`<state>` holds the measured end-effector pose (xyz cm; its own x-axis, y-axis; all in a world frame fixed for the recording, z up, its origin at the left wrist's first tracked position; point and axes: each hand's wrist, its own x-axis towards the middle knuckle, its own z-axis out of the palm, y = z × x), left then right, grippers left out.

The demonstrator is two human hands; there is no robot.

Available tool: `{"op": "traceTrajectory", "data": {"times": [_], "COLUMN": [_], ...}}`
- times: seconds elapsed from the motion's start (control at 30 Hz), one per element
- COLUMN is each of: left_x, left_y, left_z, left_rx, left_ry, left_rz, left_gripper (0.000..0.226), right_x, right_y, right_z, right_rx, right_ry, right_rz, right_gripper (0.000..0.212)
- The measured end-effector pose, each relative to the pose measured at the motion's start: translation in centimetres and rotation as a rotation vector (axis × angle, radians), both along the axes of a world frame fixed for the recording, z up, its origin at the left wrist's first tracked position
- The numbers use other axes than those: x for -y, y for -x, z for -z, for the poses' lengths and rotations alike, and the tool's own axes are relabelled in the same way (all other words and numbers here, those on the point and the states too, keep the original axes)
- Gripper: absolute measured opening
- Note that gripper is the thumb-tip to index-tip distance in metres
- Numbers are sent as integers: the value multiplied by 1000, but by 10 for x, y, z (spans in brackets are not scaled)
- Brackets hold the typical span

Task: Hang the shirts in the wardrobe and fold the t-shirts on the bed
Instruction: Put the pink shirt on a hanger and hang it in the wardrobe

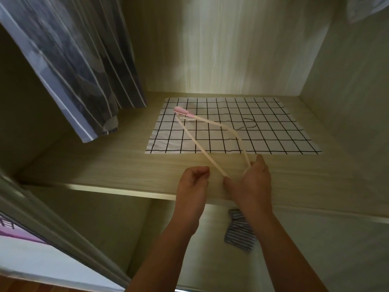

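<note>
The right hand (250,182) has its grip closed round the near end of the cream hanger (195,142), whose pink far tip rests on the checked cloth (273,131) on the wardrobe shelf (105,165). It is likely being lifted out to take a shirt. The left hand (193,182) sits just beside it, curled and holding nothing. A grey hung garment (84,70) fills the far left, and a striped cloth (240,230) lies below the shelf.

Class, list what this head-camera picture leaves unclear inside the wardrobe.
All in the head view.
Hanger: near end hidden in the right hand.
Hanging garment: top cut off by the frame's upper edge.
Striped cloth under the shelf: partly behind the right forearm.
Pale cloth, top right: cut off by the corner.
</note>
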<state>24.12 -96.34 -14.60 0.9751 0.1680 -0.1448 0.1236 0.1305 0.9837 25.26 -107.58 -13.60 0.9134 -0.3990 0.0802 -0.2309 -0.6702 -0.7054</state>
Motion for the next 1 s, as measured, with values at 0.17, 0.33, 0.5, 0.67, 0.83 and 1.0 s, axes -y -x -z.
{"op": "traceTrajectory", "data": {"times": [0.17, 0.33, 0.5, 0.67, 0.83, 1.0], "left_x": [-2, -12, -25, -34, -45, -54], "left_y": [-2, -3, -6, 1, 13, 26], "left_z": [-2, -11, -18, -21, -23, -21], "left_rx": [-30, -55, -46, -93, -62, 15], "left_ry": [116, 335, 481, 693, 835, 878], "left_rz": [33, 84, 55, 95, 92, 11], "left_gripper": [26, 28, 41, 17, 68, 93], "right_x": [8, 25, 46, 56, 56, 51], "right_y": [2, 15, 30, 37, 39, 41], "right_z": [0, -8, -18, -15, -10, -10], "right_rx": [71, 73, 52, 38, -4, -27], "right_ry": [-153, -240, -258, -285, -220, -152], "right_rz": [-25, -152, -324, -460, -636, -718], "right_gripper": [100, 99, 94, 86, 83, 86]}}
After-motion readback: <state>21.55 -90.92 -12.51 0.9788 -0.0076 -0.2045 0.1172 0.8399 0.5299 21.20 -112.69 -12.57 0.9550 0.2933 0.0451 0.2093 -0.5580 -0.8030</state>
